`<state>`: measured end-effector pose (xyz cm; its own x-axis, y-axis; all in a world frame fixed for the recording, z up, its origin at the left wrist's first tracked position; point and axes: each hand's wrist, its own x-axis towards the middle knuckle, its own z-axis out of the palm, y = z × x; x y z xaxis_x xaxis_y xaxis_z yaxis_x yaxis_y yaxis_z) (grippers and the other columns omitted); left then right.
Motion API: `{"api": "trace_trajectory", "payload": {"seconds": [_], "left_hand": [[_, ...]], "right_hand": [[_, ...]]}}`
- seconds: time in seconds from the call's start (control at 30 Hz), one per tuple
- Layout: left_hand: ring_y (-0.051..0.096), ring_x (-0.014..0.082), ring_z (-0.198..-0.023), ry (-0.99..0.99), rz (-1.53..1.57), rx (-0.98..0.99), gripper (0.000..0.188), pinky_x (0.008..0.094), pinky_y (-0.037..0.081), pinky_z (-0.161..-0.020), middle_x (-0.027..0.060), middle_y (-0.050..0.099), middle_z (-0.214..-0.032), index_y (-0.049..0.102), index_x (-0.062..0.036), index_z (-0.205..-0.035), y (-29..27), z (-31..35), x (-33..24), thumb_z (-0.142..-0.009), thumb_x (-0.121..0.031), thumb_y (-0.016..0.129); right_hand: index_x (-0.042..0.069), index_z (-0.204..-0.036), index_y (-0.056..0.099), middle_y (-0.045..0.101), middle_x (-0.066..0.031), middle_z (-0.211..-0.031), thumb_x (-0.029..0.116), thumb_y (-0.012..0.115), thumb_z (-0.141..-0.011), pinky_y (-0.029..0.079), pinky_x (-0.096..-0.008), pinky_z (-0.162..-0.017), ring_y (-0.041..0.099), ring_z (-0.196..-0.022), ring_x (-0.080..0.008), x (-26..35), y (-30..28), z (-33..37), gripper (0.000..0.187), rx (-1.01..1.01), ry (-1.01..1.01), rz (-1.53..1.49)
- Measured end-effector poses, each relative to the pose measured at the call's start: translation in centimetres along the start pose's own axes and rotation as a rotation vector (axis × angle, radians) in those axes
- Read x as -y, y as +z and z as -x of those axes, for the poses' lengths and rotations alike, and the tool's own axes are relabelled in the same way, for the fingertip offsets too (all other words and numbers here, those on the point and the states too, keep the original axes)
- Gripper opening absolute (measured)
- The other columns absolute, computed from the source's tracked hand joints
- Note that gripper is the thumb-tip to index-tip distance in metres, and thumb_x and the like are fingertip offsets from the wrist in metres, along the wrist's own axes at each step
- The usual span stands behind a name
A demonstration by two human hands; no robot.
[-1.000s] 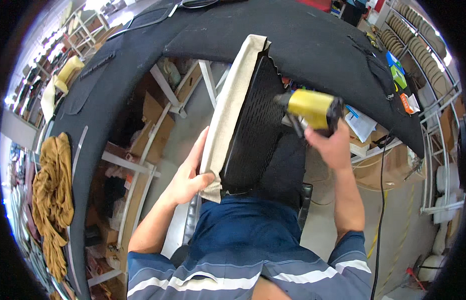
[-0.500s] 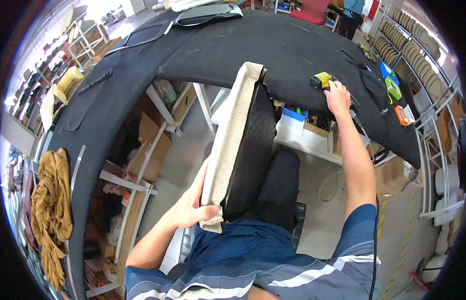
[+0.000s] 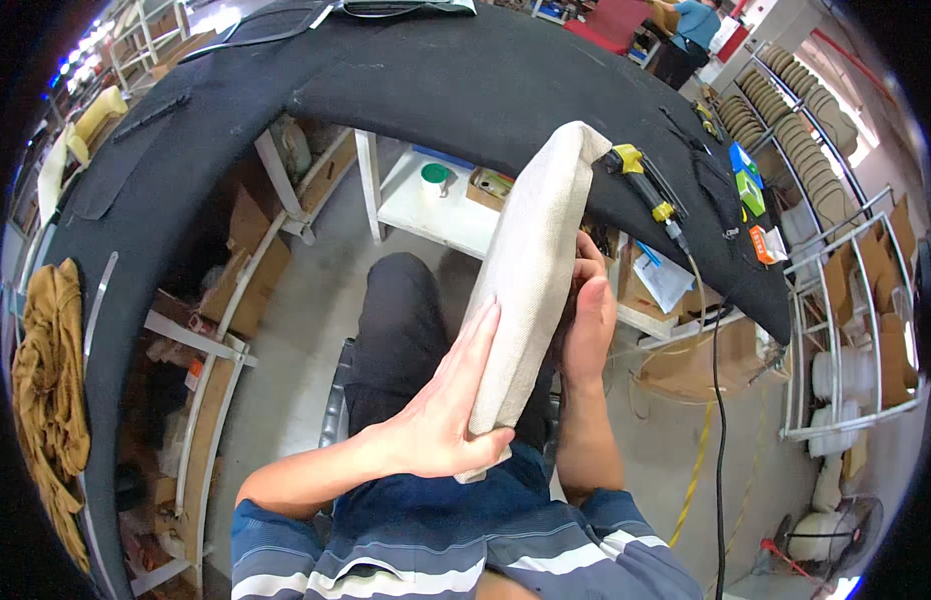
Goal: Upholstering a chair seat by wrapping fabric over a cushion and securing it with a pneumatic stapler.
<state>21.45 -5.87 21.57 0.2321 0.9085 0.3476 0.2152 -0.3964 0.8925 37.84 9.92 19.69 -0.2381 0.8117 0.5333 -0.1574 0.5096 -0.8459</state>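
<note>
A beige fabric-covered panel (image 3: 531, 270) stands tilted on edge above my lap. My left hand (image 3: 448, 415) grips its lower end, with fingers lying along the fabric and the thumb at the bottom edge. At the opposite side, my right hand (image 3: 590, 325) is closed around the panel, its fingertips partly hidden; the panel's black plastic side is turned away and mostly out of sight. Just beyond the panel's upper right corner, a yellow-and-black hand tool (image 3: 646, 185) with a cable rests on the black-covered table (image 3: 406, 75), touched by neither hand.
The table curves around my front and left. A brown cloth (image 3: 51, 390) hangs at the left. Small green (image 3: 750, 192) and orange boxes (image 3: 762, 245) sit at the table's right end. Beyond them stands a rack of curved pads (image 3: 796, 125). A person (image 3: 689, 40) works at the far side.
My right hand has let go of the hand tool and come back to the panel. The panel has turned, showing its beige face rather than its black side. The view has shifted right.
</note>
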Motion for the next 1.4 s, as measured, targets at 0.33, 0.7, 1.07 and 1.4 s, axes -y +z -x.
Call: {"api": "trace_trajectory", "payload": {"seconds": [0.33, 0.7, 1.07, 1.4], "left_hand": [[0.011, 0.0501, -0.155, 0.058, -0.087, -0.026, 0.102, 0.053, 0.014, -0.126, 0.0326, 0.01, -0.166, 0.015, 0.0019, -0.162, 1.0, -0.2, 1.1, -0.094, -0.055, 0.065], [0.019, 0.0254, -0.158, -0.664, 0.526, -0.544, 0.076, 0.0389, 0.015, -0.128, 0.0151, 0.027, -0.169, 0.025, -0.0054, -0.163, 2.4, -8.3, 25.1, -0.108, -0.058, 0.03], [0.008, 0.0302, -0.16, -0.118, 0.34, -0.235, 0.075, 0.0413, 0.007, -0.128, 0.0172, 0.015, -0.172, 0.021, -0.0046, -0.164, 0.8, -11.7, 10.5, -0.11, -0.055, 0.028], [0.047, 0.0232, -0.141, -0.335, 1.336, 0.088, 0.065, 0.037, 0.04, -0.117, 0.0128, 0.043, -0.158, 0.025, -0.0094, -0.163, -1.6, -15.1, 12.7, -0.112, -0.05, 0.03]], "right_hand": [[-0.009, -0.118, 0.061, 0.048, -0.0193, -0.152, 0.045, 0.055, -0.107, 0.035, -0.0391, -0.115, 0.049, -0.135, -0.0243, 3.0, -0.2, 0.4, 0.056, -0.093, 0.073, -0.086], [-0.016, -0.135, 0.053, 0.045, -0.0188, -0.153, 0.025, 0.046, -0.107, 0.037, -0.0391, -0.114, 0.049, -0.135, -0.0244, 2.2, 3.0, -0.4, 0.05, -0.309, 0.094, -0.077], [-0.009, -0.149, 0.04, 0.052, -0.0229, -0.146, 0.036, 0.034, -0.107, 0.042, -0.0418, -0.112, 0.055, -0.13, -0.0283, 2.6, 4.0, 2.0, 0.062, -0.401, 0.13, -0.014], [-0.002, -0.096, 0.062, 0.044, -0.0208, -0.15, 0.024, 0.052, -0.106, 0.032, -0.0413, -0.114, 0.044, -0.137, -0.0274, 1.0, 6.8, -0.2, 0.03, -0.421, 0.015, 0.135]]}}
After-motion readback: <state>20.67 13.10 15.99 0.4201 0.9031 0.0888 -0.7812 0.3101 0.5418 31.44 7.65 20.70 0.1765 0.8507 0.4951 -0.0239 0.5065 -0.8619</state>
